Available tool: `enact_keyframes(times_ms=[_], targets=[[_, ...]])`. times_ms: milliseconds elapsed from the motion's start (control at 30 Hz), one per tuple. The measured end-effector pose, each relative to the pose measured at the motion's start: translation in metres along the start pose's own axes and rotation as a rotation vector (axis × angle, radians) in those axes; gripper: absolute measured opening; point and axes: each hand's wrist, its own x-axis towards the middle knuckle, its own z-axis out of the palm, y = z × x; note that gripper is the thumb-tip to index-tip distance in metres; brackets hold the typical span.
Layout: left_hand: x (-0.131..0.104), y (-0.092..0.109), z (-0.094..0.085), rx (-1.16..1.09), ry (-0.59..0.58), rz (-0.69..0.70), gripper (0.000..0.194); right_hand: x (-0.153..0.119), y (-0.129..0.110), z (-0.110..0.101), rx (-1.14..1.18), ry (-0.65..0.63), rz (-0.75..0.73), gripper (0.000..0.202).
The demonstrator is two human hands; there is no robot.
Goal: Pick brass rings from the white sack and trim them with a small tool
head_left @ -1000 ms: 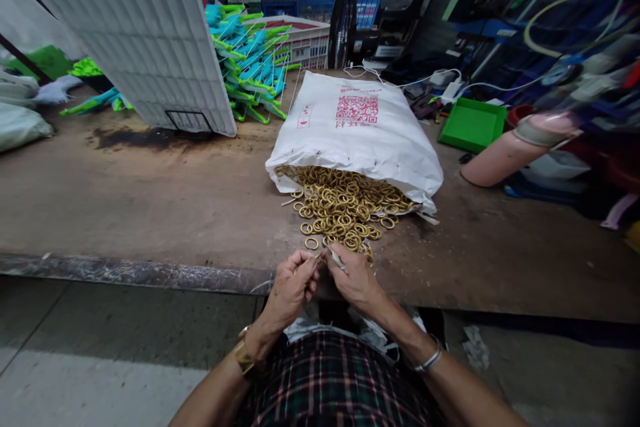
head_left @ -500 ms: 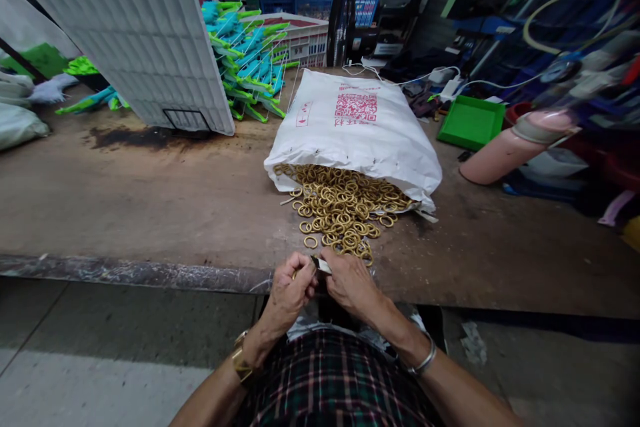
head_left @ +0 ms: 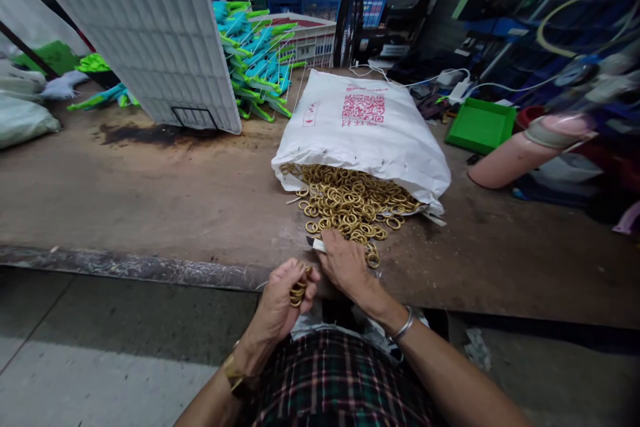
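Observation:
My left hand (head_left: 287, 297) is closed round several brass-coloured rings (head_left: 299, 293), stacked between thumb and fingers near the table's front edge. In my right hand (head_left: 345, 267) is a small knife (head_left: 319, 245) with a white body and a dark, pointed blade at its left end. That hand rests at the near edge of a heap of the same rings (head_left: 345, 203), and its fingertips are partly hidden. The rings spill onto the table from the mouth of a white woven sack (head_left: 360, 127) with red printing.
A ribbed white panel (head_left: 165, 40) stands on the wooden table (head_left: 150, 207) at the left, with blue and green plastic pieces (head_left: 257, 60) behind. At the right are a green tray (head_left: 481, 125) and a pink cylinder (head_left: 515, 157). A black fan (head_left: 349, 27) stands behind the sack.
My hands have moved apart. The right hand, with the knife, has gone forward to the ring heap; the left has turned, so its stacked rings now show. The view has shifted slightly.

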Motion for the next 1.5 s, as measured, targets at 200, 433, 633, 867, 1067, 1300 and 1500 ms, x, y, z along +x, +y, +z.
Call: enact_keyframes(times_ms=[200,433,633,867,1067,1300,1500], targets=[[0.004,0.007,-0.006,-0.093,0.007,-0.035,0.03,0.006,-0.002,0.003,-0.036,-0.021,0.001,0.017],[0.011,0.011,-0.01,-0.173,0.02,-0.02,0.023,0.006,-0.003,0.0,-0.017,-0.019,0.016,0.021],[0.015,0.013,-0.015,-0.196,0.05,-0.025,0.025,0.005,-0.001,0.001,0.06,0.03,-0.003,0.021],[0.017,0.006,-0.007,0.18,0.177,0.153,0.025,0.0,0.01,0.004,0.394,0.103,-0.014,0.014],[0.018,0.002,0.0,0.751,0.127,0.493,0.02,0.0,0.02,0.009,1.038,0.036,0.09,0.014],[0.021,0.001,0.004,0.902,-0.044,0.496,0.017,-0.01,0.019,0.001,1.479,-0.251,0.249,0.012],[0.022,-0.001,0.004,0.864,0.007,0.374,0.017,-0.01,0.021,0.006,1.332,-0.168,0.175,0.015]])
